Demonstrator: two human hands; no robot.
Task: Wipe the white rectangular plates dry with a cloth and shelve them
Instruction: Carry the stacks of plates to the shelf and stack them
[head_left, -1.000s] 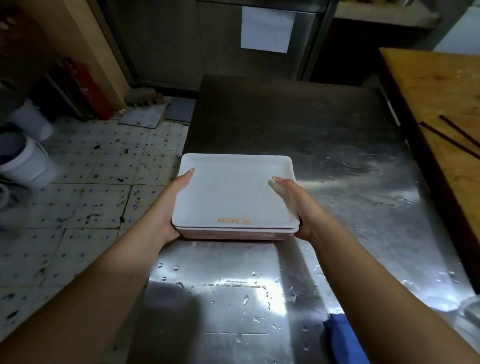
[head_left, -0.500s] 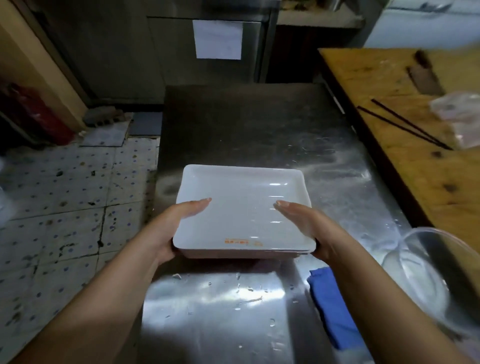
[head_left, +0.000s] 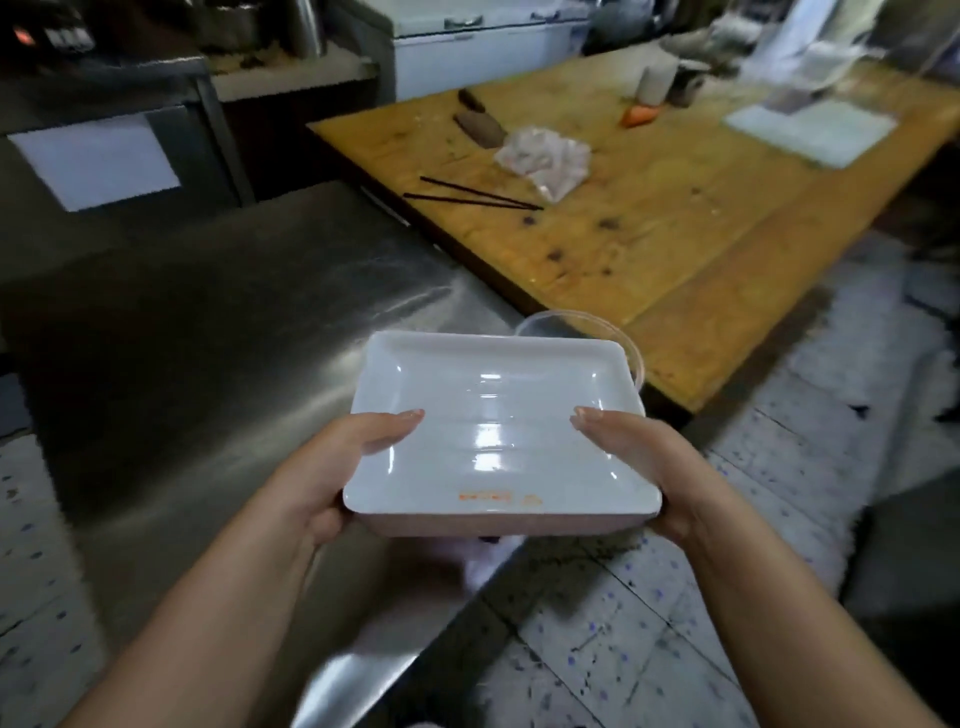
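Observation:
A stack of white rectangular plates (head_left: 496, 410) with a small orange print near its close edge is held in the air, over the right corner of the steel table (head_left: 208, 332). My left hand (head_left: 332, 467) grips the stack's left side, thumb lying on the top plate. My right hand (head_left: 644, 462) grips the right side the same way. The plates under the top one show only as a pale edge. No cloth is in view.
A clear round bowl (head_left: 576, 325) peeks out behind the plates. To the right stands a wooden table (head_left: 649, 218) with black chopsticks (head_left: 472, 197), a crumpled bag and other items. Tiled floor (head_left: 675, 623) lies below on the right.
The stack has been lifted off the steel table and carried to the right. My view has swung right toward the wooden table. The blue cloth has left the view.

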